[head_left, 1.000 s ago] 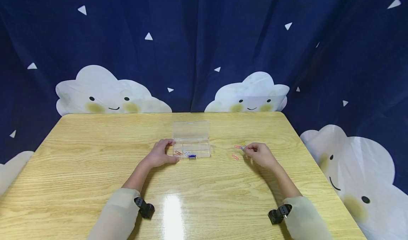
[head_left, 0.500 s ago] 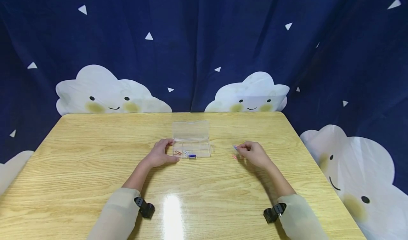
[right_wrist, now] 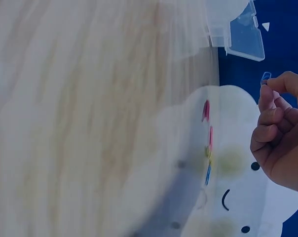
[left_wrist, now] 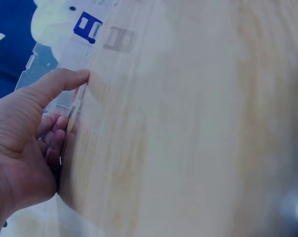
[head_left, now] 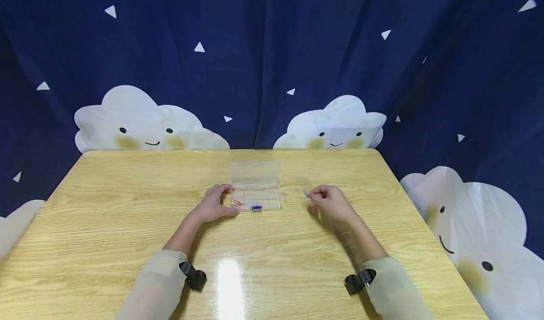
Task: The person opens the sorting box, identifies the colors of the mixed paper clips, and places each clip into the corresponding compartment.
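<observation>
A clear plastic compartment box (head_left: 269, 203) stands on the table with its lid (head_left: 255, 172) raised. Red paper clips (head_left: 238, 203) lie in its front left compartment, and white ones (head_left: 248, 204) beside them. My left hand (head_left: 212, 206) grips the box's left end, the thumb at the front edge and the other fingers round the side. Right of the box, my right hand (head_left: 333, 203) pinches a blue paper clip (right_wrist: 266, 76) between thumb and forefinger, above the table. Pink paper clips (right_wrist: 205, 111), a yellow one (right_wrist: 208, 150) and another blue one (right_wrist: 208, 174) lie below that hand.
A blue latch (head_left: 257, 207) sits on the box's front side. The wooden table (head_left: 272, 258) ends at a dark blue curtain (head_left: 238, 51) with white clouds. Each sleeve carries a black wrist camera (head_left: 195, 280).
My right hand has lifted the blue paper clip from the small group of clips and moved left, nearer the box. The left hand stays on the box.
</observation>
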A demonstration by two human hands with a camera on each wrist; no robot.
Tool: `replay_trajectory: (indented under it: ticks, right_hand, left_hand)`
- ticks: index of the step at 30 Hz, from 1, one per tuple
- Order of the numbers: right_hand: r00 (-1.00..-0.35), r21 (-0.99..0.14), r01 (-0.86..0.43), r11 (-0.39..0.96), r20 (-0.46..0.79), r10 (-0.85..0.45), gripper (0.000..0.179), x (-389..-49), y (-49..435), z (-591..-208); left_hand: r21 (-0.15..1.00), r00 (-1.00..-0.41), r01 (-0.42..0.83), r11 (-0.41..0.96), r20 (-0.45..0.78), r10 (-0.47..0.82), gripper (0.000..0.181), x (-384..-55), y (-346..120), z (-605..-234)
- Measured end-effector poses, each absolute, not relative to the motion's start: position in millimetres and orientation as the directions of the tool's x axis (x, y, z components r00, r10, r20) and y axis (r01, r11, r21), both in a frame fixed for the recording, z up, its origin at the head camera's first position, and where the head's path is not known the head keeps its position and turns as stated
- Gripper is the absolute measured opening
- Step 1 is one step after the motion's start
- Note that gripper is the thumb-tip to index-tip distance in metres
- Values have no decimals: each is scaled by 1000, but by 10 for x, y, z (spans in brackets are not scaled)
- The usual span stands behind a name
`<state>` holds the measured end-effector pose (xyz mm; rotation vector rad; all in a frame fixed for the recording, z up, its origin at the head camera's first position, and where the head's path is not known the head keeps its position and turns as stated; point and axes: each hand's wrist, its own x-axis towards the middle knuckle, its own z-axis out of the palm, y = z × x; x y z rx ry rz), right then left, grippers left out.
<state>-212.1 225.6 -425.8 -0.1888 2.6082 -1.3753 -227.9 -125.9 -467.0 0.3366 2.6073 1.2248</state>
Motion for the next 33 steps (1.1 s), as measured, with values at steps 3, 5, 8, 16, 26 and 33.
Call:
replay_trajectory:
  ticks: [3, 5, 8, 16, 26, 33]
  right_hand:
    - [-971, -830, -21, 558, -116, -210, 30, -2128, 2192, -4232]
    - [-970, -825, -24, 564, -117, -213, 30, -2133, 2146, -4215]
    - [-971, -816, -36, 577, -108, -214, 27, -2141, 2085, -4195]
    - [-971, -793, -75, 605, -80, -225, 21, -2156, 1971, -4188]
    - [-957, -774, -107, 624, -89, -275, 22, -2172, 1847, -4189]
    - [-947, -772, -129, 623, -90, -309, 21, -2184, 1738, -4194]
  left_hand:
    - [776, -946, 104, 623, -117, 303, 81, -2277, -1254, -4668]
    - [776, -946, 104, 622, -116, 302, 80, -2276, -1253, -4665]
    - [774, -945, 107, 624, -116, 306, 80, -2275, -1251, -4663]
    - [775, -944, 104, 623, -121, 308, 81, -2278, -1247, -4659]
    - [776, -944, 101, 623, -123, 307, 80, -2267, -1255, -4657]
    - [778, -944, 108, 619, -115, 309, 80, -2275, -1257, -4671]
